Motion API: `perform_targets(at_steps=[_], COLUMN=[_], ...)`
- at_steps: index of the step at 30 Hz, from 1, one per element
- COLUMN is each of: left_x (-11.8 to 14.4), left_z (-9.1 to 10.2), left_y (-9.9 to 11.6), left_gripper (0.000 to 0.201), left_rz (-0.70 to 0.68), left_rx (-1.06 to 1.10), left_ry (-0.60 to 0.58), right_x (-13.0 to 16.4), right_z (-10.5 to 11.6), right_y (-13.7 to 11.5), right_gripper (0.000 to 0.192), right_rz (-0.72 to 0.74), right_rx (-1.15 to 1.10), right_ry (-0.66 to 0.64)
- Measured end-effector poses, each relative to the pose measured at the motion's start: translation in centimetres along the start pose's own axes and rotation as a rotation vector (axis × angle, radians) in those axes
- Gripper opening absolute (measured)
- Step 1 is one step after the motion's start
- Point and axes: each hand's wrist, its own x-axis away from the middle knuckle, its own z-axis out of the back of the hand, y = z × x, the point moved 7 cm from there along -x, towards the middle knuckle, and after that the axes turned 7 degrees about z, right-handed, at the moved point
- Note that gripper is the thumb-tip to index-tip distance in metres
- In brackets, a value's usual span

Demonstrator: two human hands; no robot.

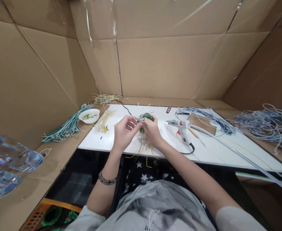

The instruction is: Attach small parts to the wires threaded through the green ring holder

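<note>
Both hands grip one green wire bundle (144,118) above the tabletop (121,141).
My left hand (124,132) steadies it; my right hand (152,131) pinches it, loose ends hanging clear.

I count two hands, my left hand (124,132) and right hand (152,131), on one green wire bundle (144,118). On the counter (218,150) I see one glue gun (182,127), one white bowl (89,115) and one yellow wire bunch (103,122).
</note>
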Motion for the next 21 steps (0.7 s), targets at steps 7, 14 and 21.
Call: perform_targets(at_steps=[7,14,21], left_x=[-0.1,-3.5,-6.5], left_z=[0.6,7.0,16.2], left_y=[-0.4,-2.1,-6.7], left_gripper=[0.011,0.016,0.026], left_rz=[0.002,-0.004,0.28], left_rx=[-0.07,-0.554,-1.102], left_ry=[0.013,0.092,0.322], right_x=[0.0,0.1,-0.3], right_z=[0.1,-0.1,0.1], right_y=[-0.2,-0.2,-0.4], right_gripper=[0.023,0.021,0.028], right_rz=[-0.023,0.008,-0.031], right_rx=[-0.048,-0.069,-0.094], right_ry=[0.022,0.019,0.035])
